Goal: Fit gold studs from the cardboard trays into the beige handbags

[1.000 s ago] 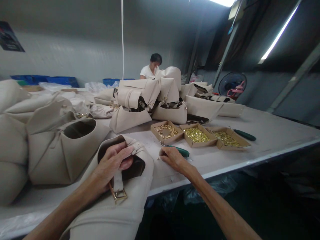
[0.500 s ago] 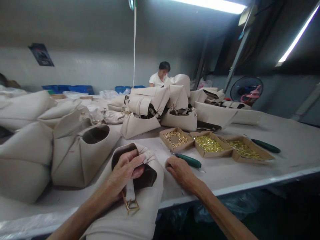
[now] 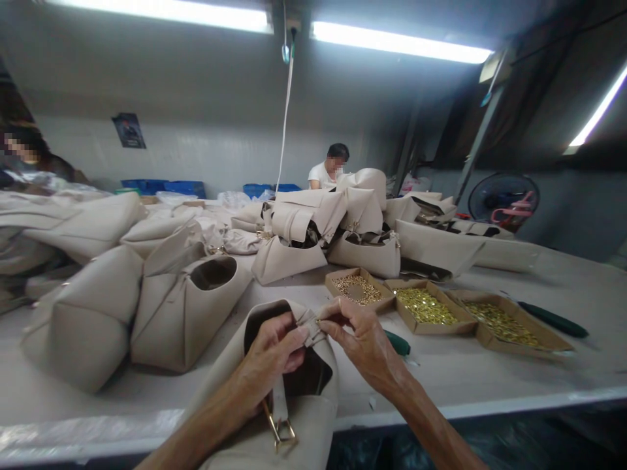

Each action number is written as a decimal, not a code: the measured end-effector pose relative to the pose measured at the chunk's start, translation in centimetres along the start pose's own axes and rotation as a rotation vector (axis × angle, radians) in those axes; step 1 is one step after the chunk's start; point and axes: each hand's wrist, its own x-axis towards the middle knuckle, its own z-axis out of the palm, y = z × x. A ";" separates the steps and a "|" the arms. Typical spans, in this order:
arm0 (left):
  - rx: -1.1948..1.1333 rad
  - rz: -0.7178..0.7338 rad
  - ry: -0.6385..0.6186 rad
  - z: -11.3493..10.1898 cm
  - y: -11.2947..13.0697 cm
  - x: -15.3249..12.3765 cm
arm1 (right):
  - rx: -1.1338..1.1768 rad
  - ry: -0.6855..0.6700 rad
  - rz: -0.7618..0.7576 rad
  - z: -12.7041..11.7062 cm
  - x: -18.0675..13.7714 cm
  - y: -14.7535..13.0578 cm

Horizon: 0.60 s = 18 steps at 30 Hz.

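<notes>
A beige leather bag [image 3: 294,424] lies at the table's near edge with its dark opening facing me. My left hand [image 3: 274,359] is closed on the bag's rim and strap tab beside the opening. A strap with a gold buckle [image 3: 280,431] hangs below that hand. My right hand [image 3: 365,343] is pinched at the strap tab [image 3: 309,329], fingertips meeting those of the left hand; a small gold part seems to be between them. A green-handled tool [image 3: 398,343] lies on the table just behind my right hand.
Three shallow cardboard trays [image 3: 426,307] of small gold hardware stand right of centre. A second green-handled tool [image 3: 551,318] lies far right. Many beige bags [image 3: 186,307] are piled left and at the back. One person [image 3: 326,171] sits far back, another [image 3: 22,153] at far left. A fan [image 3: 502,199] stands right.
My right hand has lifted off the table near the green tool and come to the bag's strap tab, meeting my left hand. The camera has tilted up and left.
</notes>
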 end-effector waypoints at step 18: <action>-0.028 0.039 -0.004 -0.3 -0.8 0.1 | -0.117 -0.145 -0.019 -1.0 1.7 -2.0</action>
